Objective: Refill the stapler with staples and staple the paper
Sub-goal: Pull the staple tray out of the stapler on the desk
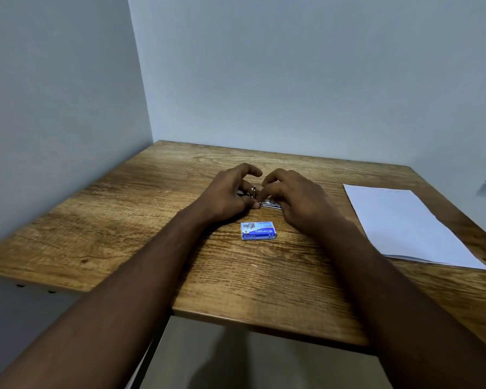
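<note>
Mid-frame on the counter (141,220): left hand (225,196) grip narrow, pinching the stapler (267,203) end, thumb low. Right hand (295,200) fingertips curl closed on the metal body; probably seating staples, parts mostly hidden. Best: steady the base, slide the strip straight. Staple box (258,230) lies just below the hands, paper (404,226) at right.

1. Both bare forearms reach forward and converge toward the middle
2. Left hand (225,193) lies knuckles up, fingers (249,170) arched, thumb tip pressed inward
3. Right hand (298,200) mirrors it, fingers curled in a pinch, almost touching the left
</note>
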